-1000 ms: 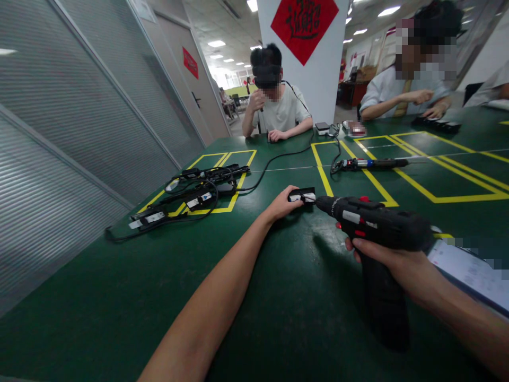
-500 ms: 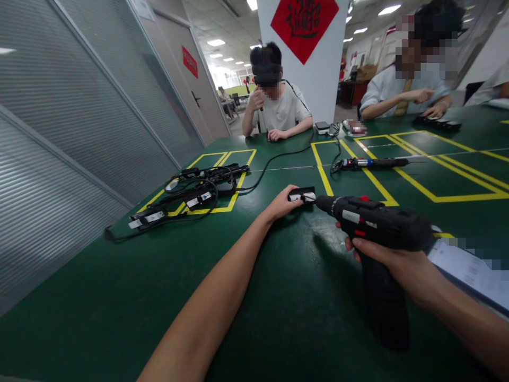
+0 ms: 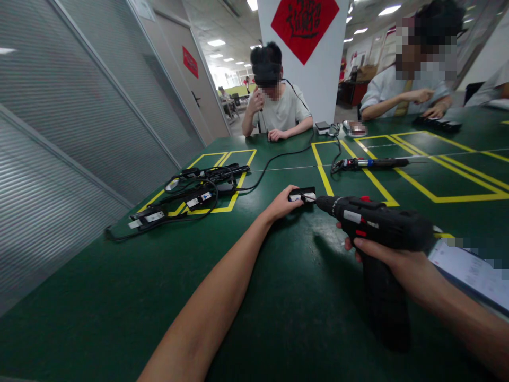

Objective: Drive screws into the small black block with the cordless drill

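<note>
My right hand (image 3: 376, 252) is wrapped round the grip of a black cordless drill (image 3: 382, 220) with red accents. The drill points left, and its bit reaches the right part of a small black block with a white label (image 3: 308, 198). Whether the bit touches a screw there is too small to tell. With thumb and fingers, my left hand (image 3: 283, 203) grips the left end of that block on the green table (image 3: 199, 329).
Several black devices with cables (image 3: 199, 193) lie at the left inside yellow tape. A pen-shaped electric screwdriver (image 3: 374, 163) lies beyond the drill. A tablet-like sheet (image 3: 469, 268) is at my right forearm. Two people (image 3: 278, 106) sit across the table.
Almost nothing differs. The drill has shifted very slightly to the right, while my left hand and the block stay in place.
</note>
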`<action>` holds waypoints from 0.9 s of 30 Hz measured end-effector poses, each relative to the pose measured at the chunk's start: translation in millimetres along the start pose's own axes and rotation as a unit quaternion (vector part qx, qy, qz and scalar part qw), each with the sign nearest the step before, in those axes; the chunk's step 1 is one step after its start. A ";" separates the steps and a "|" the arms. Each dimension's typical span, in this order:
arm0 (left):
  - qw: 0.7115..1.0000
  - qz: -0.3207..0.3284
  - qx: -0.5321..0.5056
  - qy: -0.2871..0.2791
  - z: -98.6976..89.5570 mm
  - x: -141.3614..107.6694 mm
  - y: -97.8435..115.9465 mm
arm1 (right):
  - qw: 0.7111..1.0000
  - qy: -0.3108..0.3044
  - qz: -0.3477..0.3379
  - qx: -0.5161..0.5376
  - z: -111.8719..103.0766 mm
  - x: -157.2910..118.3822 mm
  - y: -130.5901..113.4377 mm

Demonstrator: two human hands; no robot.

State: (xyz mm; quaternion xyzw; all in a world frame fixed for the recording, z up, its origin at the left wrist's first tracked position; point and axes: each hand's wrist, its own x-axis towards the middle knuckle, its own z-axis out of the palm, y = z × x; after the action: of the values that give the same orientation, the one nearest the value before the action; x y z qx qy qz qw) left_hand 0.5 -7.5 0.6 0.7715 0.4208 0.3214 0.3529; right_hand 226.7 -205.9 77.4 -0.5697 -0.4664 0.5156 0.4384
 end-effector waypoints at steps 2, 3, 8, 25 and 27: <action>1.000 0.001 0.004 0.002 0.1 0.7 -0.6 | 1.000 -0.001 0.002 -0.005 -0.8 -0.1 -0.6; 1.000 0.000 0.007 0.003 0.1 1.1 -0.6 | 1.000 -0.003 0.000 -0.007 -1.1 0.1 -0.8; 1.000 -0.005 0.011 0.000 -0.2 1.1 1.3 | 1.000 0.001 -0.008 -0.013 -1.2 1.4 -1.1; 1.000 -0.009 0.009 -0.004 -0.6 0.5 1.7 | 0.998 0.000 -0.036 -0.052 -2.0 1.7 0.0; 1.000 -0.003 0.005 -0.003 -0.6 0.4 1.2 | 0.998 0.008 -0.031 -0.054 -2.3 1.6 -0.1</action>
State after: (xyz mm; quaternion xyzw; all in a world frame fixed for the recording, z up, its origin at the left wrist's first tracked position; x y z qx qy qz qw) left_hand 0.7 -7.5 1.9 0.7731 0.4230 0.3158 0.3515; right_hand 229.0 -204.3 77.4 -0.5815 -0.5075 0.4713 0.4268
